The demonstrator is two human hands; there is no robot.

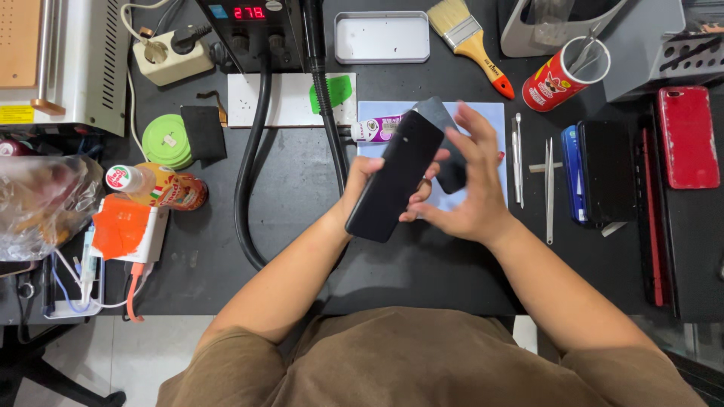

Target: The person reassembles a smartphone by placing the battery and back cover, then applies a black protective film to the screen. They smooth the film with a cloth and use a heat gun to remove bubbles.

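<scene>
A person at a repair bench grips a black smartphone (394,175) from beneath in the left hand (360,181), tilted up off the dark bench (302,188) so its back faces the camera, while the right hand (467,188) curls its fingers around a thin dark panel (445,143) just behind the phone, apparently keeping the two parts close for fitting. Under both hands lies a pale blue mat (494,120); to the right of the right hand rest tweezers (549,188) and a red cylindrical can (562,75) used as a tool holder, and a small white tube (375,130) with a purple label lies just beyond the left hand.
</scene>
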